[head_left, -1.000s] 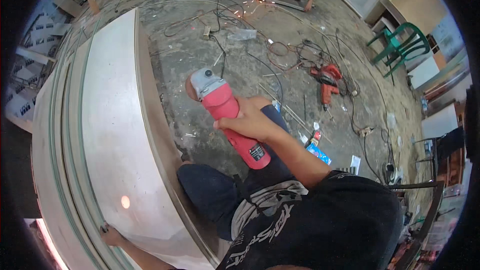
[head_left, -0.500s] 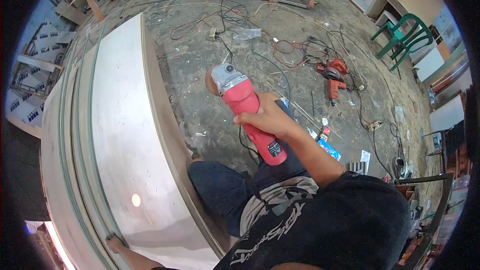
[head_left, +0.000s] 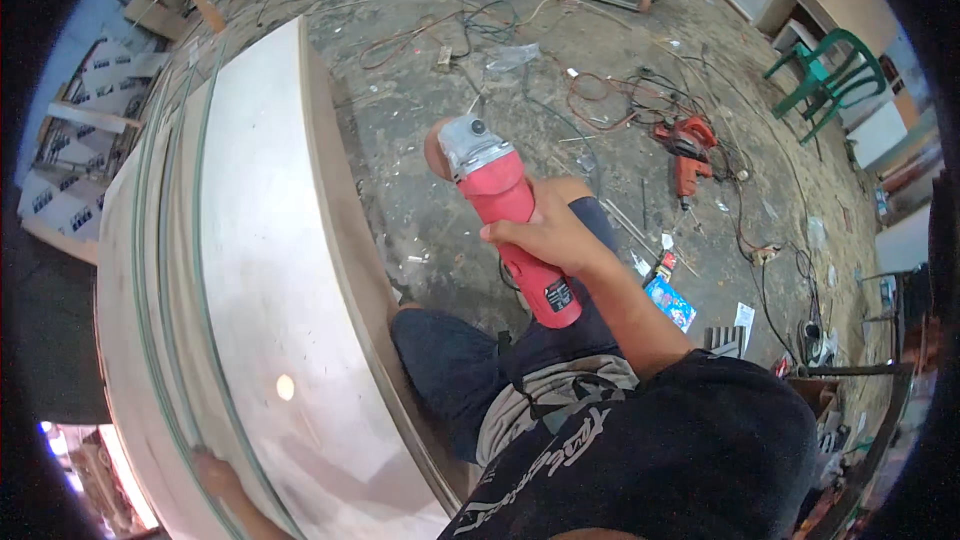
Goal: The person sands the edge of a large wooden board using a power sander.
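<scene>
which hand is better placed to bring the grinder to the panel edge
Right, probably: the right hand already grips the red grinder, held just off the panel edge. The left hand rests low on the panel's far side, away from the tool.

The left hand (head_left: 215,470) is mostly hidden behind the curved plywood panel (head_left: 270,270), perhaps gripping it.

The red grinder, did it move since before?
Yes. The red grinder in the right hand has moved right, away from the pale curved panel.
</scene>
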The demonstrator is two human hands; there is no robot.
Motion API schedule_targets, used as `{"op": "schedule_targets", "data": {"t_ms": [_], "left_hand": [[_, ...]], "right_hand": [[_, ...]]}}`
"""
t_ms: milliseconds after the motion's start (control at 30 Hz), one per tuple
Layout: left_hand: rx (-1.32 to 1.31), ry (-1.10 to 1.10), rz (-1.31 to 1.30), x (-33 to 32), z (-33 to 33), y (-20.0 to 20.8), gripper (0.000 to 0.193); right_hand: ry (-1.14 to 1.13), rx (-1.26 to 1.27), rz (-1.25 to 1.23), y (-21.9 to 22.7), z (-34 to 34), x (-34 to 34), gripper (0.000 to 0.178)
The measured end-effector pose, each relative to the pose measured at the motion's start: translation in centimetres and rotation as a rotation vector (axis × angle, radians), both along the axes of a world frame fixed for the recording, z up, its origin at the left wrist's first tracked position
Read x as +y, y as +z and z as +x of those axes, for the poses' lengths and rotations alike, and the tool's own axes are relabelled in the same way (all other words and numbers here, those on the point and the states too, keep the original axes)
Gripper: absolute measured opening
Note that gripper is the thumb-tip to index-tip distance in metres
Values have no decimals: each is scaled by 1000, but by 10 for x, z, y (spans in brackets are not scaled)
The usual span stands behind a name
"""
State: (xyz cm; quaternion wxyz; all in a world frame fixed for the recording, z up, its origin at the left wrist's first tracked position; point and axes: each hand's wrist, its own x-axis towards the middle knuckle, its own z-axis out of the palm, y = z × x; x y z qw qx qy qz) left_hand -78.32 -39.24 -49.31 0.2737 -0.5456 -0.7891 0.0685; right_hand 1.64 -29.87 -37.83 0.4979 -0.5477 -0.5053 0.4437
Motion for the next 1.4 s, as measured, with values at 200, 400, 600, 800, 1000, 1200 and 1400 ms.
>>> {"op": "schedule_targets", "data": {"t_ms": [200, 400, 600, 800, 1000, 1200, 1400], "left_hand": [[-562, 167, -191, 5, 135, -28, 38], [-749, 220, -107, -35, 287, -15, 40], [-746, 510, -158, -69, 346, -13, 36], [-503, 620, 286, -86, 373, -49, 42], [-620, 815, 326, -88, 383, -45, 56], [-537, 731, 411, -106, 387, -43, 60], [-532, 674, 462, -120, 392, -34, 61]], "right_hand": [[99, 99, -85, -2, 3, -1, 52], [58, 128, -177, -3, 9, -4, 51], [83, -49, -102, -43, 35, 9, 52], [228, 106, -163, -30, 27, 19, 49], [326, 92, -186, -22, 24, 33, 52], [402, 156, -217, -4, 15, 32, 52], [462, 100, -182, -16, 23, 43, 51]]}}
